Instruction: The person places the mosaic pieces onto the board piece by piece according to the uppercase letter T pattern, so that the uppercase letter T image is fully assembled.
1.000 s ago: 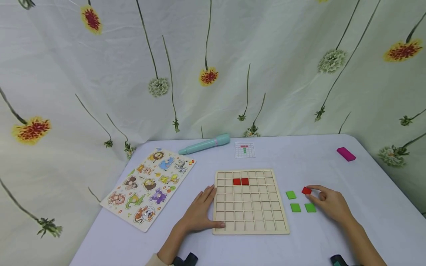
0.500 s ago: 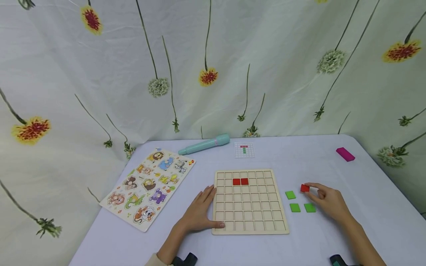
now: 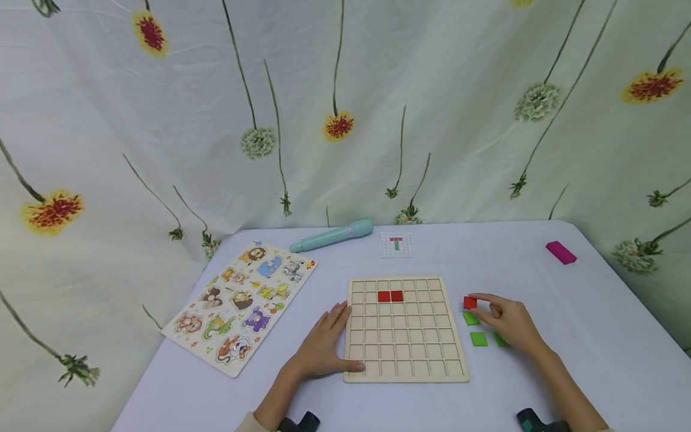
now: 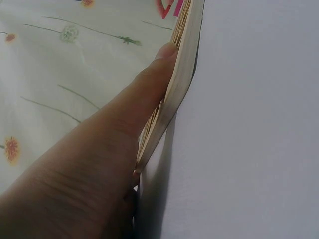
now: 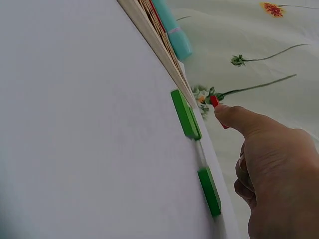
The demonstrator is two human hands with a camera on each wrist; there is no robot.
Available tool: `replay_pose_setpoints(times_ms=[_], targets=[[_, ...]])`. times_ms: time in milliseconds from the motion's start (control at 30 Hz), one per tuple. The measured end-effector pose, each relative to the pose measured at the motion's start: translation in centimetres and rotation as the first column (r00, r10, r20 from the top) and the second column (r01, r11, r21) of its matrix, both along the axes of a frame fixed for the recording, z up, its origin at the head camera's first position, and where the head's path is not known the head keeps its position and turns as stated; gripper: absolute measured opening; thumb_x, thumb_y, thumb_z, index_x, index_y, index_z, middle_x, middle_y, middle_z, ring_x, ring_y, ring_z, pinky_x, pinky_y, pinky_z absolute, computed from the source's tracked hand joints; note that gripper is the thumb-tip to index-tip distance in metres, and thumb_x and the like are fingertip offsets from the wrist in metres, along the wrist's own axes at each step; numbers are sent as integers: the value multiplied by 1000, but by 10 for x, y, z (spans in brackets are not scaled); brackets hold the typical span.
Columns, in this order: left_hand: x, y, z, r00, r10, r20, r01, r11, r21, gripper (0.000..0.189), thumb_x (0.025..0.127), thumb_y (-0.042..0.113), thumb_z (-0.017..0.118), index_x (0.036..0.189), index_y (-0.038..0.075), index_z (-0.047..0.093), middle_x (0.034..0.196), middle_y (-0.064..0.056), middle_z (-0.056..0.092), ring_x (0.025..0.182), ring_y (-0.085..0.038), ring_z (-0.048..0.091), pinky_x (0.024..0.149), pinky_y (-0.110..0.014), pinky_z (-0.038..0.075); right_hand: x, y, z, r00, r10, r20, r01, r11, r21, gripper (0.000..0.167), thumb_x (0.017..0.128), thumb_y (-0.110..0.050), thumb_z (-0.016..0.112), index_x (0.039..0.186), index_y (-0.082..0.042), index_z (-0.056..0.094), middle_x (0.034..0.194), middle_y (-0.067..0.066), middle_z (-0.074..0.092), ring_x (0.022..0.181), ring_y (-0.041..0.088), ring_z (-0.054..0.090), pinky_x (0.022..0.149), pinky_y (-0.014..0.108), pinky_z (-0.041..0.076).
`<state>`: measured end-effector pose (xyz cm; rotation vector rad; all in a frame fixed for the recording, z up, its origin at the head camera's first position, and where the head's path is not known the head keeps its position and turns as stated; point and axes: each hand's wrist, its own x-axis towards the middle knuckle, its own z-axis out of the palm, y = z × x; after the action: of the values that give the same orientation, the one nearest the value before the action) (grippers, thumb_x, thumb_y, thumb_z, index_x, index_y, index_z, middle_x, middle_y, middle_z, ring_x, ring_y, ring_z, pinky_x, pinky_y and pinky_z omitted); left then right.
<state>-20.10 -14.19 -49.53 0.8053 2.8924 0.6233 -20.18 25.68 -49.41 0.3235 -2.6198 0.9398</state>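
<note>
A red square tile [image 3: 469, 302] is pinched between the thumb and index finger of my right hand [image 3: 510, 324], just right of the wooden grid board [image 3: 407, 380]. In the right wrist view the red tile [image 5: 215, 101] shows edge-on, raised off the table. Several green tiles [image 3: 478, 339] lie beside the board under and near that hand, one partly hidden by it. Two red tiles [image 3: 390, 296] sit side by side in the board's second row. My left hand [image 3: 324, 345] rests at the board's left edge, fingers straight and thumb [image 4: 154, 74] over the near-left corner.
Behind the board lies a small printed grid card [image 3: 396, 245] with a red and green T. A teal marker-shaped stick [image 3: 332, 236] is at the back edge. An animal picture board [image 3: 240, 306] lies at left, a magenta block [image 3: 561, 252] at far right.
My right hand has moved left with the red tile, from beyond the green tiles to above the farthest one. The left hand has stayed on the board.
</note>
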Motion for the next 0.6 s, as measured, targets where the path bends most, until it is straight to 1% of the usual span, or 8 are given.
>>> replay_pose_setpoints(times_ms=[133,300,433,600], targets=[[0,0,-1,1000,2,2,-2,1000,-7,120,61,82,55,148,9,18,154,-5,12,140,-20,6,113,-39,10,-10,-17,-1,997,75,-1,-75,997,-25,28,81,-23,72,106,-11,69,50,-13,26,43,0,21,38,19,21],[0,1,-1,1000,2,2,-2,1000,0,120,60,82,56,148,9,18,154,-5,13,140,-20,7,113,-39,10,-19,-38,-2,990,141,-7,-142,989,-50,29,81,-24,72,107,-11,70,49,-14,26,43,-1,20,38,18,20],[0,1,0,1000,3,2,-3,1000,-2,120,61,82,56,148,9,18,154,-5,12,140,-20,7,113,-39,10,-25,-52,-2,985,171,11,-170,983,-72,31,82,-27,71,109,-11,69,49,-14,27,43,-2,19,38,17,19],[0,0,-1,1000,3,-3,-3,1000,-9,120,60,82,55,148,9,18,154,-5,12,140,-21,7,112,-40,10,-34,-68,-3,983,177,46,-172,981,-89,33,81,-30,71,108,-11,69,48,-13,28,44,-1,19,39,18,20]])
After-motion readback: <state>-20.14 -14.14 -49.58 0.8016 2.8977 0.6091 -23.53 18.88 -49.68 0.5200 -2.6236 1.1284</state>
